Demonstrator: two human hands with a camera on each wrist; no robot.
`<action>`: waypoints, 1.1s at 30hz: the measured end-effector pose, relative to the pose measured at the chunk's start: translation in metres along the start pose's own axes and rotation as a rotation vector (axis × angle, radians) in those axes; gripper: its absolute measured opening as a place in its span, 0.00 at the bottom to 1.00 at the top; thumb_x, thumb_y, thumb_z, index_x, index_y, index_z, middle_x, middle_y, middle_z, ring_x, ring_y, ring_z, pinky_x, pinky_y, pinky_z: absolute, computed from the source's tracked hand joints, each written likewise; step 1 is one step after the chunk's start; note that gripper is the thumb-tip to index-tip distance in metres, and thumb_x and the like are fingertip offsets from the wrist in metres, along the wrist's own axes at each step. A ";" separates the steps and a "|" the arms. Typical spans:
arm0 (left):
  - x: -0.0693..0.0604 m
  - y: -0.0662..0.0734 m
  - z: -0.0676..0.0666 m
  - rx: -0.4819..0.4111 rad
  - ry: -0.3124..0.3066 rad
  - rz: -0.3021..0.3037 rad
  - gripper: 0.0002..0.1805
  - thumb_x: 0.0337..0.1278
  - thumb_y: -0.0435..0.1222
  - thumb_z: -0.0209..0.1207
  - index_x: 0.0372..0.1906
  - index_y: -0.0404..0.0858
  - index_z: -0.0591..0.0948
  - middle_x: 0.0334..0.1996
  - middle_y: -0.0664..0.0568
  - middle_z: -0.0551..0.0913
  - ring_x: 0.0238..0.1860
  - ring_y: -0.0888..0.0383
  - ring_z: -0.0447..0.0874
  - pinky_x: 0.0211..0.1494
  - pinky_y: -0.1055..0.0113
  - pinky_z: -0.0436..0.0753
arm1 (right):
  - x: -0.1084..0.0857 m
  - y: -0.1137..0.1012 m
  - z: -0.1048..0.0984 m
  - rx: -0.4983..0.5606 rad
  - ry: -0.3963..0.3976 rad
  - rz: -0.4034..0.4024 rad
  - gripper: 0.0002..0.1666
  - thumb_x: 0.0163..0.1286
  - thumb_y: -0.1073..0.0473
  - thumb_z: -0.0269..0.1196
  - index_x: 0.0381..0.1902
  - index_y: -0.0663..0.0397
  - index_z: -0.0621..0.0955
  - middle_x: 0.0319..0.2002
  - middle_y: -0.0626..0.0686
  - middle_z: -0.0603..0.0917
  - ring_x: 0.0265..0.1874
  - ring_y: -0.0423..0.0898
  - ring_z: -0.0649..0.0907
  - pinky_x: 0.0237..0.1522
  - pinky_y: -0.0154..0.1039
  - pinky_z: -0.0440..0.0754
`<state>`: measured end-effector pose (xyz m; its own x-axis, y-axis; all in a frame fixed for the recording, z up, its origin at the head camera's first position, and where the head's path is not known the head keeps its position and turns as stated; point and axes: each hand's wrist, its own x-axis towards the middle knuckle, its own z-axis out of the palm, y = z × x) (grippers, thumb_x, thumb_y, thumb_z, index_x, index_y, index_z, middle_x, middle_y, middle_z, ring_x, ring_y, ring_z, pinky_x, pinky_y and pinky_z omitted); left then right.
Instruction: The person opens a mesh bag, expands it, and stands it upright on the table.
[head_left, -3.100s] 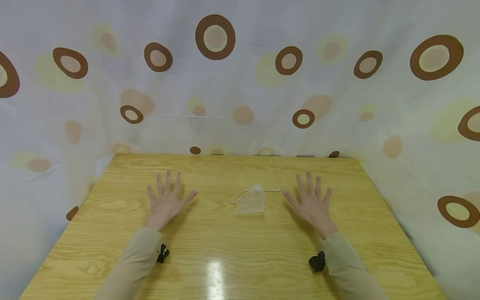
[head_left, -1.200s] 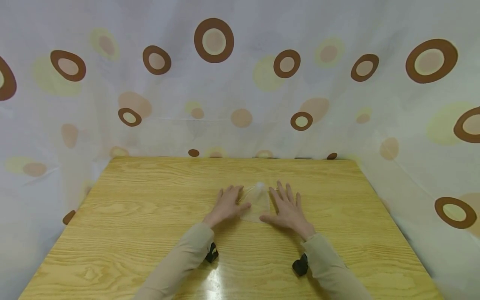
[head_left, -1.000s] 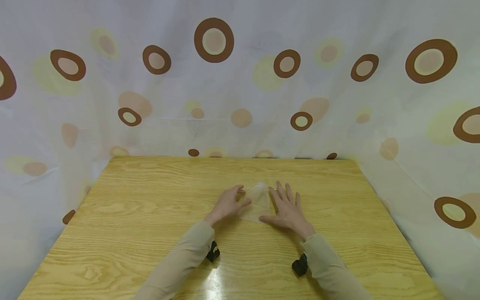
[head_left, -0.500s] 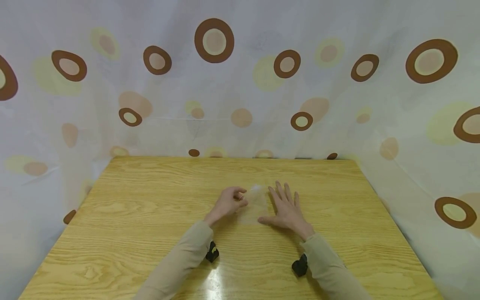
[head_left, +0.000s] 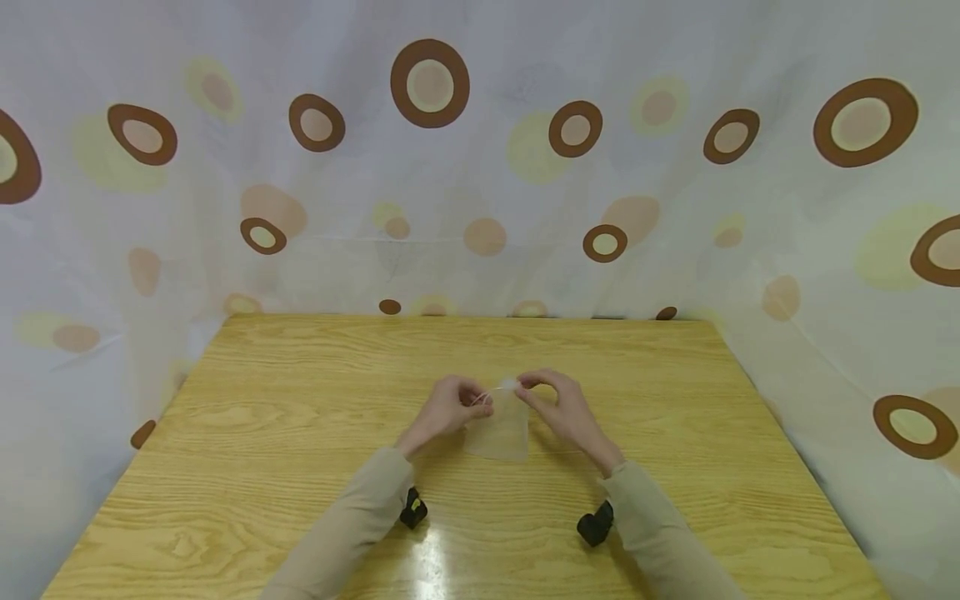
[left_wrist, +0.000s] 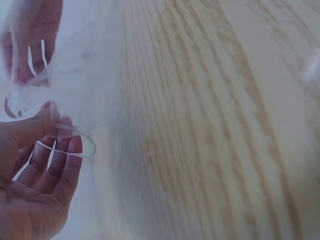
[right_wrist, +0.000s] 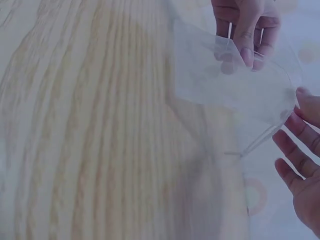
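A small translucent white drawstring bag [head_left: 498, 435] hangs between my two hands, lifted off the wood at its top. My left hand [head_left: 444, 408] pinches its left upper edge between thumb and fingers; in the left wrist view, a loop of white cord [left_wrist: 65, 151] lies across those fingers. With thumb and forefinger, my right hand [head_left: 567, 408] grips the gathered top corner. The right wrist view shows the see-through bag [right_wrist: 205, 75] spread between the left hand [right_wrist: 247, 22] and the right hand [right_wrist: 305, 160], with cord ends [right_wrist: 257, 142] dangling below.
Both hands work above a wood-grain table [head_left: 300, 358]. A pale curtain [head_left: 480, 167] with brown rings surrounds its back and sides. Black wrist cameras [head_left: 414, 508] sit under the beige sleeves [head_left: 345, 525].
My hands came inward from wide apart to the bag. The left fingers closed on its edge first; then the right hand, flat beside it before, rose and pinched the top. The bag has been lifted.
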<state>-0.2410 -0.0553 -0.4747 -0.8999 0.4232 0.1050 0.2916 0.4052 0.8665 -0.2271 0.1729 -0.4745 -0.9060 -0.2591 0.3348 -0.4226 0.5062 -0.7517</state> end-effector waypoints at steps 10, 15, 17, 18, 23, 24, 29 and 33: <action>-0.006 -0.003 -0.007 -0.107 -0.029 0.082 0.13 0.63 0.36 0.67 0.48 0.34 0.86 0.43 0.42 0.89 0.40 0.57 0.87 0.47 0.69 0.86 | -0.002 -0.057 -0.015 0.063 -0.049 0.023 0.09 0.73 0.66 0.61 0.44 0.68 0.84 0.41 0.64 0.88 0.42 0.59 0.86 0.50 0.49 0.85; -0.007 0.003 -0.009 -0.180 0.001 0.089 0.13 0.65 0.37 0.66 0.50 0.36 0.85 0.46 0.42 0.89 0.47 0.50 0.89 0.53 0.65 0.87 | 0.000 -0.053 -0.011 0.076 -0.045 -0.035 0.07 0.72 0.70 0.61 0.42 0.71 0.84 0.39 0.65 0.88 0.40 0.60 0.87 0.50 0.51 0.87; -0.007 0.004 -0.009 -0.188 0.022 0.094 0.12 0.65 0.37 0.65 0.49 0.36 0.86 0.46 0.41 0.89 0.46 0.49 0.89 0.51 0.67 0.87 | 0.002 -0.044 -0.006 0.081 -0.040 -0.049 0.07 0.72 0.70 0.61 0.41 0.71 0.84 0.38 0.65 0.87 0.39 0.59 0.87 0.50 0.49 0.87; -0.007 0.005 -0.010 -0.193 0.030 0.095 0.11 0.66 0.37 0.65 0.48 0.36 0.86 0.45 0.41 0.89 0.46 0.49 0.89 0.50 0.68 0.87 | 0.003 -0.040 -0.004 0.083 -0.036 -0.053 0.07 0.72 0.70 0.61 0.41 0.70 0.84 0.38 0.65 0.87 0.39 0.59 0.87 0.50 0.48 0.87; -0.007 0.007 -0.011 -0.219 0.042 0.100 0.10 0.65 0.36 0.65 0.47 0.35 0.86 0.44 0.40 0.89 0.45 0.44 0.90 0.47 0.70 0.87 | 0.005 -0.024 0.003 0.110 -0.041 -0.057 0.06 0.72 0.69 0.61 0.41 0.66 0.85 0.38 0.63 0.88 0.38 0.57 0.88 0.50 0.43 0.87; -0.007 0.008 -0.011 -0.222 0.042 0.102 0.10 0.65 0.36 0.65 0.46 0.35 0.86 0.44 0.40 0.89 0.44 0.43 0.90 0.46 0.70 0.87 | 0.005 -0.023 0.003 0.119 -0.046 -0.054 0.06 0.73 0.68 0.61 0.40 0.65 0.85 0.38 0.62 0.88 0.37 0.56 0.88 0.51 0.43 0.86; -0.006 0.009 -0.010 -0.240 0.053 0.131 0.09 0.64 0.35 0.65 0.43 0.33 0.86 0.39 0.38 0.89 0.40 0.43 0.90 0.45 0.62 0.88 | 0.004 -0.021 0.003 0.161 -0.060 -0.057 0.08 0.74 0.64 0.61 0.42 0.62 0.85 0.39 0.60 0.88 0.39 0.51 0.88 0.53 0.44 0.86; -0.007 0.011 -0.010 -0.245 0.069 0.147 0.08 0.65 0.34 0.65 0.41 0.33 0.86 0.37 0.38 0.89 0.38 0.44 0.90 0.45 0.49 0.88 | 0.002 -0.021 0.003 0.204 -0.058 -0.076 0.10 0.72 0.65 0.63 0.48 0.64 0.84 0.42 0.62 0.88 0.41 0.46 0.88 0.51 0.39 0.86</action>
<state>-0.2349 -0.0621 -0.4614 -0.8762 0.4034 0.2637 0.3410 0.1321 0.9308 -0.2202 0.1589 -0.4593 -0.8662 -0.3403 0.3659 -0.4703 0.3078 -0.8271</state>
